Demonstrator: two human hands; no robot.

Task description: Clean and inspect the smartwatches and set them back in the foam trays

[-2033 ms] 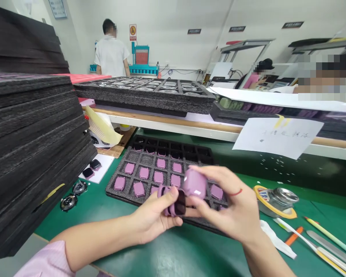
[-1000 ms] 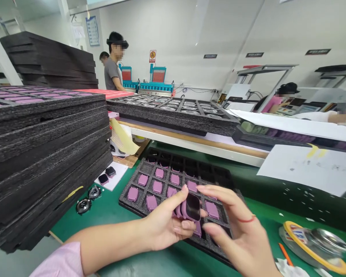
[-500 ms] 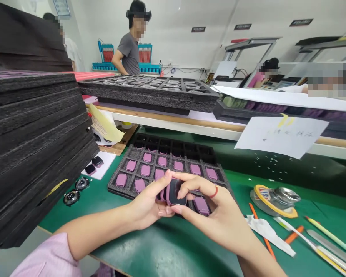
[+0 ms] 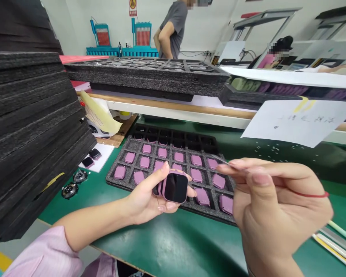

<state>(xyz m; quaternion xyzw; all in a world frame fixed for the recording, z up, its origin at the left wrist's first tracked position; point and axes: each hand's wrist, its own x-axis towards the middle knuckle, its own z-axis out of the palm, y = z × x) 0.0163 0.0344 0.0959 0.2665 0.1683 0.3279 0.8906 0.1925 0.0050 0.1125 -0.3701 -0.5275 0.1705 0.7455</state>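
My left hand point(image 4: 145, 198) grips a pink-cased smartwatch point(image 4: 175, 187) with its dark screen facing me and its lower edge over the tray. My right hand point(image 4: 272, 196) hangs to the right of the watch, apart from it. Its thumb and fingers pinch a thin metal pick point(image 4: 220, 160), whose point aims up and left over the tray. Below both hands lies a dark grey foam tray point(image 4: 113, 184), with rows of pink watch cases point(image 4: 162, 152) in its cells. Its far cells are dark. My hands hide part of the front rows.
A tall stack of black foam trays point(image 4: 31, 115) stands at the left. A white card point(image 4: 93, 163) holds small dark watch pieces, and round metal parts point(image 4: 70, 190) lie on the green mat point(image 4: 167, 246). A filled foam tray point(image 4: 147, 79) rests on the shelf behind. A person point(image 4: 171, 30) stands farther back.
My right hand has left the watch and moved right, now pinching the thin pick. The watch has turned its screen toward me, and my view has tilted slightly downward.
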